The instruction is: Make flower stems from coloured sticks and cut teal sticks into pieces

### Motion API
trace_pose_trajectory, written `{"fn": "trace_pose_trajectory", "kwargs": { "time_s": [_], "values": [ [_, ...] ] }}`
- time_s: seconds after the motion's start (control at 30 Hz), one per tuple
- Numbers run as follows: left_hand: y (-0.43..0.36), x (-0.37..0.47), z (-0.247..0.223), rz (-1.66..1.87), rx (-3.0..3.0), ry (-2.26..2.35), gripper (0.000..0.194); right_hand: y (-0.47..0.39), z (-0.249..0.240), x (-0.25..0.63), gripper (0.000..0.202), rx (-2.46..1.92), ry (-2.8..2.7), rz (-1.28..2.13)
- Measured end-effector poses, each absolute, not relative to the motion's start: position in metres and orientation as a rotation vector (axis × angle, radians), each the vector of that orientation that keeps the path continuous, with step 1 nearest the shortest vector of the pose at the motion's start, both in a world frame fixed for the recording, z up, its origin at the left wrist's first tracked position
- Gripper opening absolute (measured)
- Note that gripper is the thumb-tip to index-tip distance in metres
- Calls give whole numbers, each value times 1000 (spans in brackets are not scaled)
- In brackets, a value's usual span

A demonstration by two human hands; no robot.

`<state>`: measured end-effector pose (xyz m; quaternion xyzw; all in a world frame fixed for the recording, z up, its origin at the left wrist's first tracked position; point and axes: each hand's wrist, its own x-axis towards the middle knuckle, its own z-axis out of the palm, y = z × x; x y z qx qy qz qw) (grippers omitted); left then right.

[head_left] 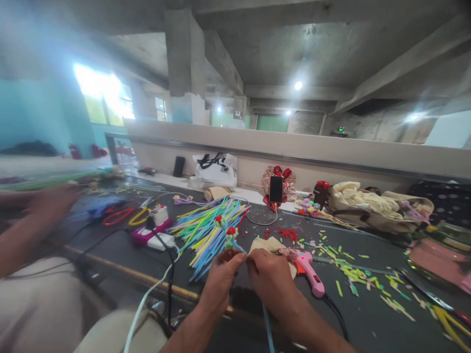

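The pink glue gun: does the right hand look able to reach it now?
Probably yes: the pink glue gun lies close beside the right hand, its handle uncovered, though that hand seems occupied with a blue strip.

Two small flower heads, each red on top with pale green beneath, rise just beyond the left grip (pixel 222 272): one (pixel 231 233) nearer and to the right, the other (pixel 219 221) farther and to the left. Pale blue shows below the nearer head. A narrow light-blue strip (pixel 268 328) hangs near side, below the right grip (pixel 270 272); any join is hidden.
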<state>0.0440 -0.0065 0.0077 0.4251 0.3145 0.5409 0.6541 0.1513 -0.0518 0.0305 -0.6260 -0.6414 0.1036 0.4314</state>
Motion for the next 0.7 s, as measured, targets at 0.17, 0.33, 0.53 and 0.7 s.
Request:
{"fn": "trace_pose_trajectory", "kwargs": {
  "time_s": [0.17,0.33,0.53,0.7],
  "values": [
    [-11,33,23,948,980,501,13,-46,26,164,17,-1175,-1301,1141],
    [-8,30,21,869,968,358,13,-49,22,163,19,-708,-1014,1725],
    [-2,25,12,875,1125,237,7,-53,20,157,16,-616,-963,1833],
    [-6,23,16,954,1160,307,6,-55,22,160,18,-723,-1010,1766]
  ]
}}
